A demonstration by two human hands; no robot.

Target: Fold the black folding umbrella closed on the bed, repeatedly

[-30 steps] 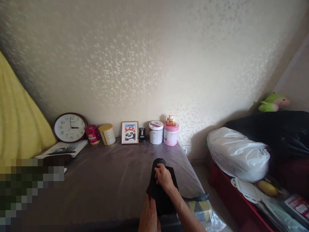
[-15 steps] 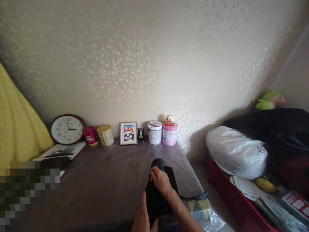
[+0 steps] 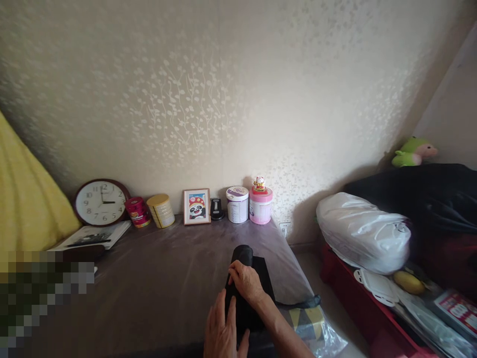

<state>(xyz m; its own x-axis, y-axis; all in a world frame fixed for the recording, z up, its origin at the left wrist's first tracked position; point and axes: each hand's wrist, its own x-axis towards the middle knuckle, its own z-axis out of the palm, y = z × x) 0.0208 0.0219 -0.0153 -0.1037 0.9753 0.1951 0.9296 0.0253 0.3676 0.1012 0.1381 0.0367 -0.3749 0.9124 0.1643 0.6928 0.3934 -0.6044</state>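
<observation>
A black item [image 3: 257, 315], seemingly folded cloth with a rounded, rolled far end, lies near the front edge of the covered table. Its exact kind cannot be made out. Over its upper left edge my right hand [image 3: 246, 283] is closed, fingers curled on the black material. My left hand [image 3: 221, 328] lies on the near left part of it, fingers stretched and apart. A dark strap [image 3: 301, 302] runs out to the right from beneath the item. Beside it, a clear plastic bag [image 3: 328, 338] with a yellow-and-grey pattern sits at the table's right corner.
Along the wall stand a clock [image 3: 101, 203], a red can [image 3: 137, 213], a yellow-lidded can [image 3: 161, 211], a framed panda picture [image 3: 197, 207], and white [image 3: 237, 205] and pink [image 3: 261, 208] tubs. Right of the table, a red box [image 3: 368, 303] bears a white plastic bag [image 3: 363, 233].
My left hand has moved up and flattened, its fingers now spread over the black item. My right hand has shifted slightly left and down along its edge.
</observation>
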